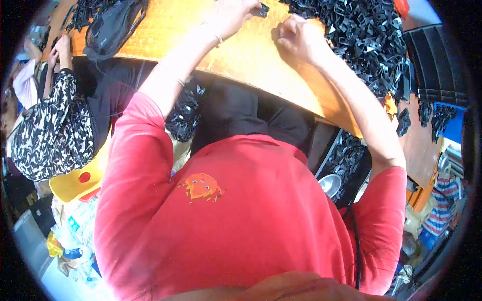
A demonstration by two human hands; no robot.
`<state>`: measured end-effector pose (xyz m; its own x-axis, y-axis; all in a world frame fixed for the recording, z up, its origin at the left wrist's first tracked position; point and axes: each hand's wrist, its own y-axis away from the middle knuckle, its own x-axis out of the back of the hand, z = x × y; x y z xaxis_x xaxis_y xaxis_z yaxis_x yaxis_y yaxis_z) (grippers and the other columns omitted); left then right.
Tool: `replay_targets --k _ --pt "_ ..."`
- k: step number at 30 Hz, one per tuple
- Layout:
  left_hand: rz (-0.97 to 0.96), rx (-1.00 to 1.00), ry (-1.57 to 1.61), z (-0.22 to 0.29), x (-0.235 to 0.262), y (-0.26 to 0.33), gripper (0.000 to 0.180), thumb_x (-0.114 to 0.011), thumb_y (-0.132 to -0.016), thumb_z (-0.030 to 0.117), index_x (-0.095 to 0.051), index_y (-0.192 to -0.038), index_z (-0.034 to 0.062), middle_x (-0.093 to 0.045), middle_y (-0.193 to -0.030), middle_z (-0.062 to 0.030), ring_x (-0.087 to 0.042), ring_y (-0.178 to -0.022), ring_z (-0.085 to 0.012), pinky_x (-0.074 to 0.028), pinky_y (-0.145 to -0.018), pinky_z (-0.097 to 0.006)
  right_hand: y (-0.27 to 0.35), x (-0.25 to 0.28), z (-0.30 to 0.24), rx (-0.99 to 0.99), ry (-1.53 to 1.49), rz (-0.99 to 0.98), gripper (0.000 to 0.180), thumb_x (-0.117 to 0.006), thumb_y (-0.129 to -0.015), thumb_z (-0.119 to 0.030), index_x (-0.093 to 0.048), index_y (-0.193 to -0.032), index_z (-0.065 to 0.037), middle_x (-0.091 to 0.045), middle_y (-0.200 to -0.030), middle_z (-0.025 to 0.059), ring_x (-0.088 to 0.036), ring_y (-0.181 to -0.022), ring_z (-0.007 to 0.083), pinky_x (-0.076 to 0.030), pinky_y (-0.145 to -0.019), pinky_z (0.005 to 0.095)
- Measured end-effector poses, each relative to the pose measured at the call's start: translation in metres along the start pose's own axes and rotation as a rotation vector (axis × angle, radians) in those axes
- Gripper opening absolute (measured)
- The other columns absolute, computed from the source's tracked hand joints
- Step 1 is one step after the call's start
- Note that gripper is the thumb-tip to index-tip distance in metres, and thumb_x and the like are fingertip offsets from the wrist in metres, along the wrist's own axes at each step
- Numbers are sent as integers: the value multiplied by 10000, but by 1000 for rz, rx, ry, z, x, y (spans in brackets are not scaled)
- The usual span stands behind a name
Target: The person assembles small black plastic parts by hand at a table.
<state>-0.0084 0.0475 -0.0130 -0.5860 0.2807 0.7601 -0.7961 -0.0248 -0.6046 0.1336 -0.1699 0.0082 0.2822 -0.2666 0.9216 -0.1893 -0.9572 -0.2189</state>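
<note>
At the top of the view my left hand pinches a small black plastic piece over the orange-yellow table. My right hand is a short way to the right, apart from that piece. Its fingers are curled together low over the tabletop, and whatever may be between them is hidden. Just beyond and to the right of it lies a big heap of small black plastic pieces.
At the far left, a black mesh bag lies on the table near a co-worker in a patterned top. A yellow plastic chair stands below. Black ridged trays are at the right. More black pieces sit beside my right arm.
</note>
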Motion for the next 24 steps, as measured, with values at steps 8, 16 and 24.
replay_targets --k 8,16,24 --pt "-72 31 -118 1 3 7 258 -704 -989 215 -716 -1187 50 -739 -1025 -116 -712 -980 -294 -556 -901 -416 7 -20 -22 -179 -436 41 273 -835 -879 -184 -737 -1120 -100 -721 -1043 90 -720 -955 248 -586 -860 373" --pt "-241 246 70 6 15 31 223 -716 -966 226 -749 -1104 55 -708 -1060 -137 -681 -1047 -340 -546 -920 -425 20 -2 -24 -101 63 -74 207 -783 -881 -242 -781 -1066 -150 -711 -1037 98 -720 -1003 323 -584 -861 434" --pt "-43 330 102 23 24 58 236 -796 -895 265 -764 -1016 65 -684 -983 -120 -657 -1000 -340 -527 -886 -431 -11 -6 -31 -45 46 111 240 -812 -867 -275 -782 -1064 -142 -689 -1014 93 -720 -945 323 -585 -825 435"
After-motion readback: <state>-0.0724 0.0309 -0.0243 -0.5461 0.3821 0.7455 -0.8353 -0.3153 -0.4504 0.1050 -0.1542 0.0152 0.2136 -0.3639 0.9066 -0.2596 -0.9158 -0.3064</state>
